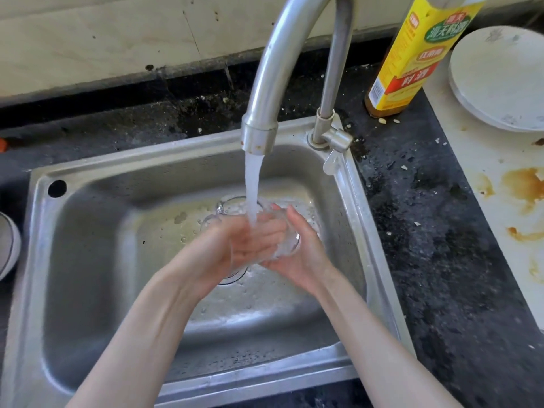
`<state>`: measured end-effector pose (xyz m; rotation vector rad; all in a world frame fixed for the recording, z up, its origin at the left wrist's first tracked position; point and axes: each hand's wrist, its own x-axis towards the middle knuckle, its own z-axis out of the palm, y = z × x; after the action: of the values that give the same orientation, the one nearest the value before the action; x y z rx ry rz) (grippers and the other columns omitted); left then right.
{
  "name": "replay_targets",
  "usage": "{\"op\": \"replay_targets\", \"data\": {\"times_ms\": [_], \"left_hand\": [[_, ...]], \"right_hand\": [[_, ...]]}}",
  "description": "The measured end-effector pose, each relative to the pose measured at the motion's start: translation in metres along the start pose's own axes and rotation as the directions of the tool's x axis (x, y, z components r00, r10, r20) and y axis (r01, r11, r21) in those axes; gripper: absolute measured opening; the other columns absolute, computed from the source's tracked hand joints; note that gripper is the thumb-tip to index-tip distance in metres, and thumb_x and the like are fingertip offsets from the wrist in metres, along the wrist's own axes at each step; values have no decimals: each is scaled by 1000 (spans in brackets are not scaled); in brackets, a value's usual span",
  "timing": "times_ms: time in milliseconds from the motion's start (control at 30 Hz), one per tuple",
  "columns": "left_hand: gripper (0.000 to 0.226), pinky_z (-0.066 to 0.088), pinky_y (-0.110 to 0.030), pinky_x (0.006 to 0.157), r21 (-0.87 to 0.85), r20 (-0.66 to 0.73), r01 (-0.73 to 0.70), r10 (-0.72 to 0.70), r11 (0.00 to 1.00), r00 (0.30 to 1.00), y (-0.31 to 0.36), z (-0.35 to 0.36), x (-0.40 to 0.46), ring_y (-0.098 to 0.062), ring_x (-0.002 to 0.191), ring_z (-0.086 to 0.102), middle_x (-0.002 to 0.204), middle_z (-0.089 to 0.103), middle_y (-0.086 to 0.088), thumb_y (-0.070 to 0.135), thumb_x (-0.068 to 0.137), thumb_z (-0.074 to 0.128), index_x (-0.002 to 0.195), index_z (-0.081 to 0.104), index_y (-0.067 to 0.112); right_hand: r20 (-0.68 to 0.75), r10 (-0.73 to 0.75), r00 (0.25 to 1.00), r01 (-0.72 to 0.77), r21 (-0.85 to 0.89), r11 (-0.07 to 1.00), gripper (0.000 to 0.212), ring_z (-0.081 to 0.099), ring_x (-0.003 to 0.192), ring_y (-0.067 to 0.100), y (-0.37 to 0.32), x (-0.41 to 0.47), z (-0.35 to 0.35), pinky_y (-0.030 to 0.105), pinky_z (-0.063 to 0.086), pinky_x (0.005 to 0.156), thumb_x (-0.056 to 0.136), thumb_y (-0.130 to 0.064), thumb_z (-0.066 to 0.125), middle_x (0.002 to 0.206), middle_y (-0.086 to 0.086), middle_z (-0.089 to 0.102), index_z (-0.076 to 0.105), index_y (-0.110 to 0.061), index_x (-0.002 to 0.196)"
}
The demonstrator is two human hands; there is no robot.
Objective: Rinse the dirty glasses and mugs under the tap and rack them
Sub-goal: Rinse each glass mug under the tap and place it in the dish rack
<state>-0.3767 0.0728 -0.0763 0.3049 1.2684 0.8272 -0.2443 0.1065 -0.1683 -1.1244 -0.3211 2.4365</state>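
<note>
A clear, transparent drinking glass [287, 241] sits at the centre of the scene, held above the basin of a stainless-steel sink [88, 231] and directly beneath the spout. It lies tilted on its side, its thick base turned toward 4 o'clock. The person's right hand [300, 254] cradles the glass from below and from the 3 o'clock side, thumb curled over its wall. The left hand [235, 242], coming in from 8 o'clock, has its fingers [265, 234] reaching into or across the glass; whether they close on it cannot be told through the water and blur. A white stream of running water [253, 184] falls from the curved grey metal tap [270, 83] at 12 o'clock and strikes the left fingers and the glass. Just behind the hands, toward 11 o'clock, a second clear glass vessel with a handle [223, 206] lies in the basin.

On the speckled black stone counter [412, 231] at 1 o'clock stands a tall bottle with a yellow label [412, 60]. At 2 o'clock, a stack of white round plates [497, 83] rests on a pale board stained with brown marks [500, 187]. At 9 o'clock, at the frame's edge, part of a white bowl [7, 245] shows.
</note>
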Motion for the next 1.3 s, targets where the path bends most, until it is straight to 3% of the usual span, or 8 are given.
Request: {"op": "replay_targets", "data": {"times_ms": [200,367,533,700,800,1000,1100,1300], "left_hand": [[15,48,-36,83,996,59,-78,314,48,948,-4,-1,-4,-24,94,62,95,69,0,21,93,50,97,65,19],[31,55,-23,80,160,64,-38,28,986,998,9,7,-10,-14,92,69,96,73,-3,21,94,46,87,76,16],[53,49,-56,83,-638,105,165,-127,752,986,3,-5,2,-41,115,54,121,57,-32,15,80,36,118,51,-19],[23,53,-26,84,197,-133,-75,102,978,986,2,2,-6,-19,97,67,101,72,-11,0,85,49,99,68,4],[35,50,-22,80,815,-98,-91,292,572,951,5,0,-8,-9,82,68,83,74,7,-2,80,64,70,68,31],[43,50,-43,94,58,39,48,-50,997,998,6,-3,1,-35,106,62,114,63,-26,8,74,66,115,62,-2],[48,34,-53,107,-400,175,188,-127,897,976,3,-6,3,-44,122,47,127,51,-32,12,71,61,109,59,-18],[22,54,-28,86,174,-129,-97,120,980,984,-12,-7,-2,-25,95,68,99,72,-14,6,95,45,103,64,-2]], "right_hand": [[2,228,974,-224,191,956,56,61,81,21,-8,5,7,31,47,74,88,-58,43,89,8,70,74,-13,95],[-10,-67,998,67,306,950,19,62,81,24,0,6,2,35,45,74,80,-26,56,96,6,68,69,-21,93],[55,-192,980,169,279,945,21,62,81,23,3,2,3,33,46,72,88,-24,49,92,6,66,59,-24,105],[52,1,999,0,-13,1000,60,66,86,18,-8,3,0,32,50,78,82,-69,34,94,3,71,74,-26,96],[-62,136,989,-141,-97,985,70,65,94,25,-6,8,-1,36,51,80,81,-72,40,109,10,68,64,-19,118],[2,-103,995,103,53,993,30,58,86,25,8,5,-2,35,46,71,83,-32,58,104,11,64,57,-17,109],[75,-182,980,175,93,980,26,63,91,22,7,-4,-4,40,46,79,86,-40,52,99,4,68,57,-25,107],[-103,48,994,-62,-146,987,56,67,89,21,-7,0,-4,36,52,78,77,-69,48,108,7,69,66,-28,109]]}}
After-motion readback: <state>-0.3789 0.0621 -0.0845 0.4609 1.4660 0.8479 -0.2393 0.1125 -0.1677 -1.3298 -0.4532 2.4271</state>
